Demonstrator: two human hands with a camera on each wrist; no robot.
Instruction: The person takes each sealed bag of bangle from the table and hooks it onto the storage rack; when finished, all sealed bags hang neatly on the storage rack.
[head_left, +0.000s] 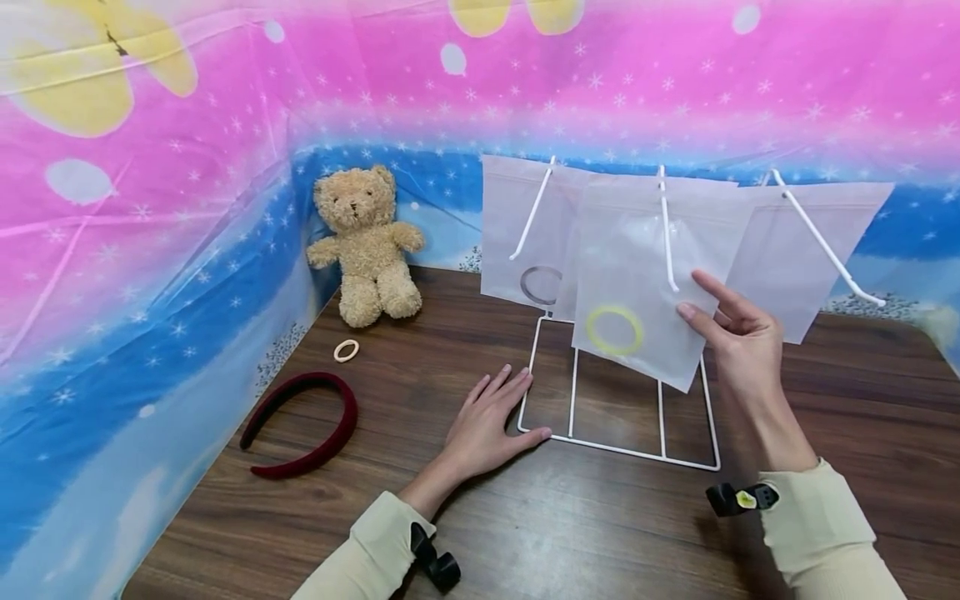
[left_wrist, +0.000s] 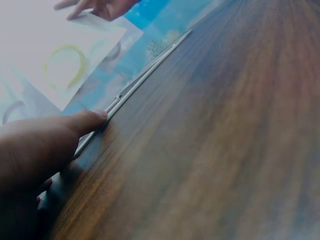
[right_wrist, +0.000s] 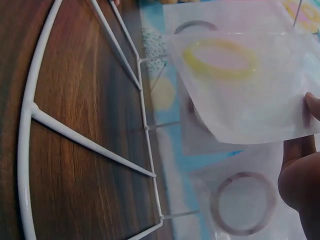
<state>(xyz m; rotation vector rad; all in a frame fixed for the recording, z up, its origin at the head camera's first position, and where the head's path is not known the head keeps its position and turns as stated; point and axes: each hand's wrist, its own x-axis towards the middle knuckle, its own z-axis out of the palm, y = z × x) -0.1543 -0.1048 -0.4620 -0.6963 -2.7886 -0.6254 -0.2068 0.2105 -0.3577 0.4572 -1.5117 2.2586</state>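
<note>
A white wire display rack (head_left: 618,448) stands on the table, with frosted zip bags hanging from its long hooks. My right hand (head_left: 750,350) pinches the right side of the middle bag (head_left: 630,250), thumb and index finger in front of it. Through that bag shows a yellow ring (head_left: 615,331), like a bangle. A greyish ring (head_left: 540,285) shows in the left bag (head_left: 517,217). Another bag (head_left: 802,258) hangs on the right hook; the right wrist view has a brownish ring (right_wrist: 243,203) in a bag. My left hand (head_left: 483,421) rests on the rack's base, fingers extended.
A tan teddy bear (head_left: 367,246) sits at the back left against the printed cloth backdrop (head_left: 187,275). Before it lie a small pale ring (head_left: 347,351) and a dark red headband (head_left: 341,437). The wooden table (head_left: 600,533) extends to both sides of the rack.
</note>
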